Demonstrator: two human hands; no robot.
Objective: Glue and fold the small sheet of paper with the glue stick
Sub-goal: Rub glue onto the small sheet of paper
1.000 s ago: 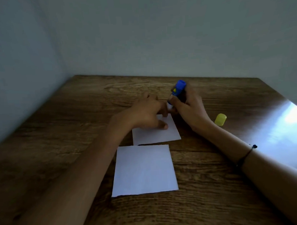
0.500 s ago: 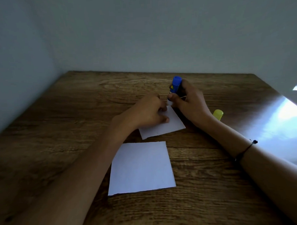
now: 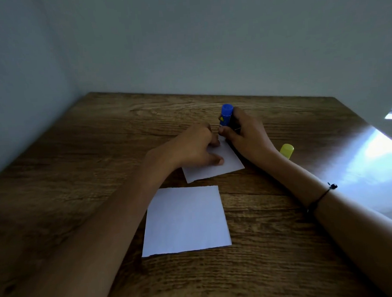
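A small white sheet of paper (image 3: 222, 164) lies on the wooden table (image 3: 79, 167), turned at a slant. My left hand (image 3: 194, 148) rests flat on its left part, fingers pressing it down. My right hand (image 3: 246, 135) grips a blue glue stick (image 3: 226, 115) held nearly upright, tip down at the sheet's far corner; the tip itself is hidden by my fingers. The stick's yellow cap (image 3: 286, 150) lies on the table just right of my right wrist.
A larger white sheet (image 3: 186, 220) lies nearer to me, in front of the small one. Grey walls close the table at the back and on the left. Bright window glare falls on the table's right side (image 3: 375, 163).
The small sheet has turned so its right end points further away. The glue stick has gone from tilted to nearly upright at the sheet's far corner. The view has also shifted.
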